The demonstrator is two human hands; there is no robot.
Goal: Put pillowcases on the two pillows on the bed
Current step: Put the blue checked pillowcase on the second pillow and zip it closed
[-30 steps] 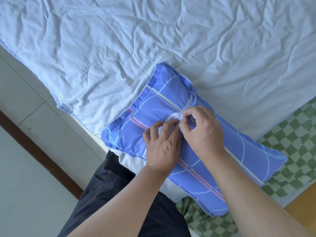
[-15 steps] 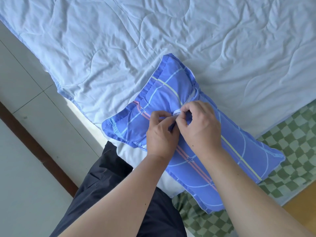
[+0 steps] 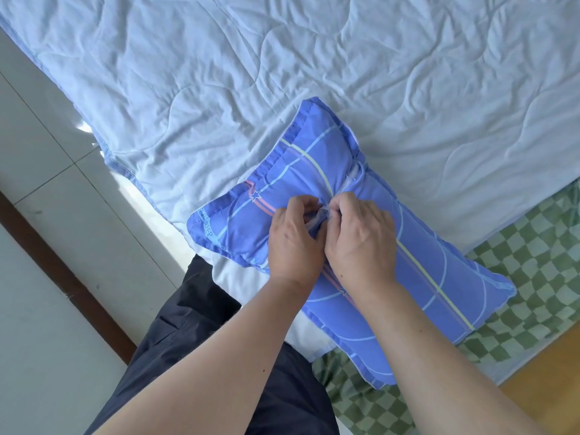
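Note:
A pillow in a blue pillowcase (image 3: 433, 271) with yellow, pink and pale-blue stripes lies slantwise at the bed's near edge. Its back opening runs along the middle, with white fabric showing in the gap. My left hand (image 3: 293, 238) and my right hand (image 3: 361, 240) meet at that opening, fingers curled and pinching the pillowcase edges and a bit of white tie between them. Under the blue pillow a white pillow (image 3: 251, 284) shows, mostly hidden.
A pale-blue quilted blanket (image 3: 282, 73) covers the bed beyond the pillow. A green-and-white checked sheet (image 3: 533, 271) shows at the right. Tiled floor with a dark strip (image 3: 62, 262) lies to the left, my dark trousers (image 3: 204, 356) below, wooden surface (image 3: 549, 372) at lower right.
Both hands stayed together at the pillowcase opening and closed tighter, covering most of the white tie that showed a second ago. The pillow has kept its place.

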